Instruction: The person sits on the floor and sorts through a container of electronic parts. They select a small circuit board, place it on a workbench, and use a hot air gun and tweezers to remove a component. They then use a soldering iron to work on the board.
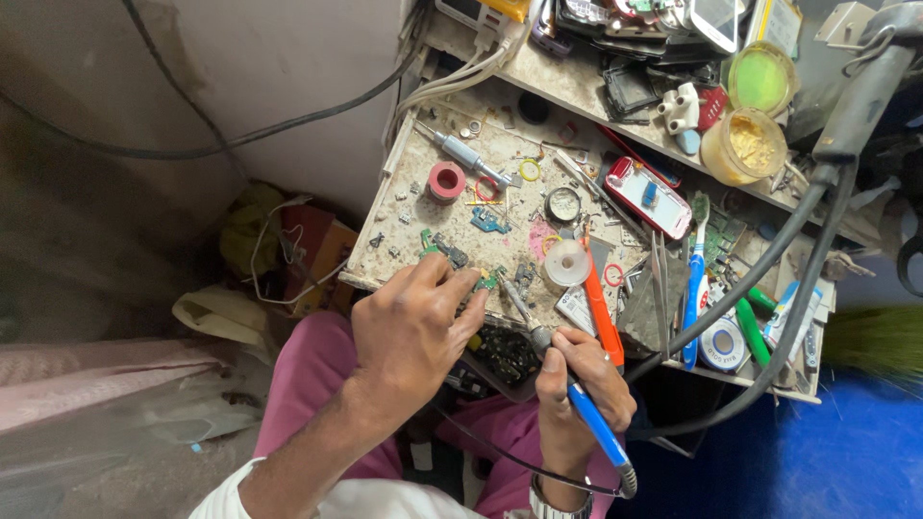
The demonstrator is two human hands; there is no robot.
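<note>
My left hand (415,332) rests at the front edge of a cluttered workbench (409,226), its fingertips pinching a small green circuit board (487,282). My right hand (577,380) grips a blue-handled soldering iron (586,413). The iron's metal tip (511,300) points up and left, almost touching the small board. Its black cord trails down past my wrist, which wears a metal watch (558,500). Below the two hands lies a dark tray of small parts (505,354).
The bench holds a pink tape roll (446,181), a screwdriver (463,154), a red phone (648,197), a white tape roll (566,263), an orange tool (602,312), tweezers (660,293), a blue toothbrush (694,279) and solder spool (723,343). Thick grey hoses (769,269) cross at right. A shelf behind carries phones and jars (742,144).
</note>
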